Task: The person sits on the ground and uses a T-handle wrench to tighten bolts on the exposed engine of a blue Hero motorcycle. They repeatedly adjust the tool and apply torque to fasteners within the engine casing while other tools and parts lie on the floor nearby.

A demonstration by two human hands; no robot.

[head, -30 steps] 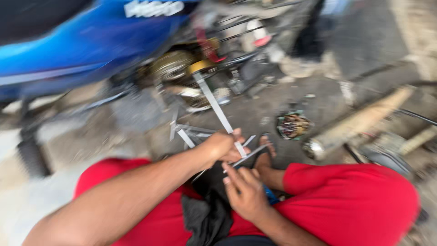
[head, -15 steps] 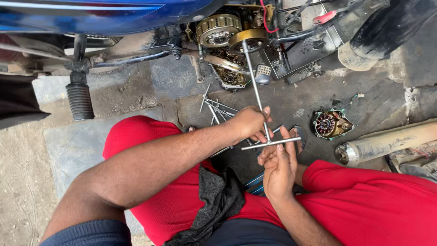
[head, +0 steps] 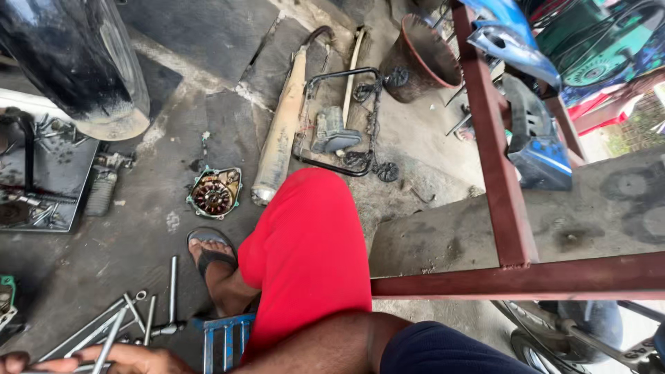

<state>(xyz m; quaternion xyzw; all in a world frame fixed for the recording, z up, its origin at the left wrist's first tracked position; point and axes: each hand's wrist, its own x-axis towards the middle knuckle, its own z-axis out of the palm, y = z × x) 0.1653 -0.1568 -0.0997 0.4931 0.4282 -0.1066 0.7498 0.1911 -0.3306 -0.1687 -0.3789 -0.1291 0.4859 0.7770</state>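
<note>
Several steel rods (head: 111,325) lying loose on oily concrete, hand (head: 131,360) resting across them at frame edge, grip indeterminate, rusty bucket (head: 422,59) tipped, contents unseen.

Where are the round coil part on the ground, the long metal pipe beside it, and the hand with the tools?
Round coil part (head: 214,193), head view, its copper-wound centre.
Long metal pipe (head: 280,135), head view, mid-length.
Hand (head: 131,358), head view, its back, resting on metal rods (head: 111,332).

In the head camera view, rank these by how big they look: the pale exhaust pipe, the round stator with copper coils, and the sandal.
1. Pale exhaust pipe, clearly the largest.
2. Stator and sandal look about alike; the sandal is partly covered by the foot, so no ranking between them.
</note>
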